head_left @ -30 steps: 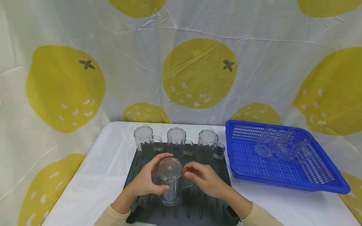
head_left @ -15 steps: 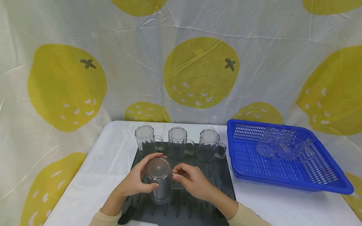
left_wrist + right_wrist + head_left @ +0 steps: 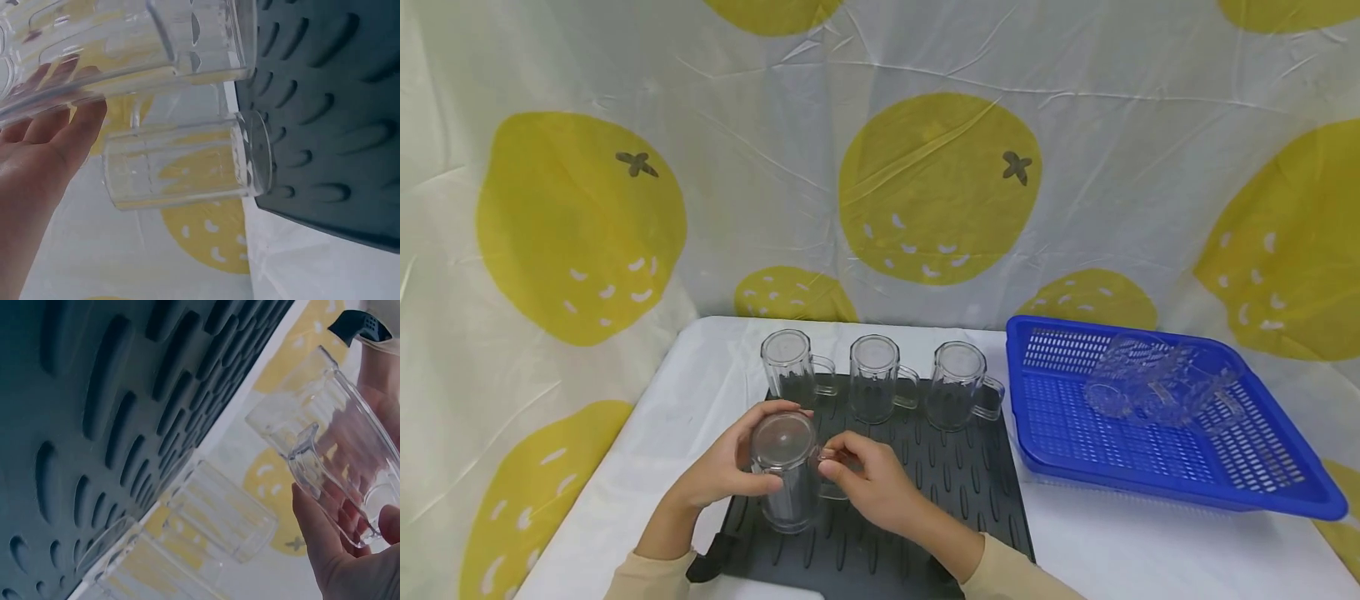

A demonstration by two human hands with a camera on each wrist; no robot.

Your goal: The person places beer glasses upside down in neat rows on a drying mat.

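Note:
A clear glass mug [image 3: 792, 496] is held bottom-up over the near left part of the black ridged mat [image 3: 917, 508]. My left hand [image 3: 722, 467] grips its body from the left, thumb in front and fingers behind. With thumb and fingers, my right hand [image 3: 876, 487] pinches the handle on the right side. In the right wrist view the held mug [image 3: 350, 444] hangs apart from the mat [image 3: 81, 406]. Along the mat's far edge, three similar mugs stand upside down in a row: a left mug [image 3: 788, 367], a middle mug [image 3: 874, 379] and a right mug [image 3: 957, 385], handles pointing right.
At the right stands a blue perforated basket [image 3: 1060, 450] with several clear glass mugs [image 3: 1150, 383] lying in it. White cloth [image 3: 647, 433] covers the table. Behind it hangs a lemon-patterned curtain [image 3: 760, 183]. A black tab [image 3: 711, 558] sits at the mat's near left corner.
Both hands have moved left together with the upside-down mug, from near the mat's middle to its left side. The three standing mugs and the basket have stayed in place.

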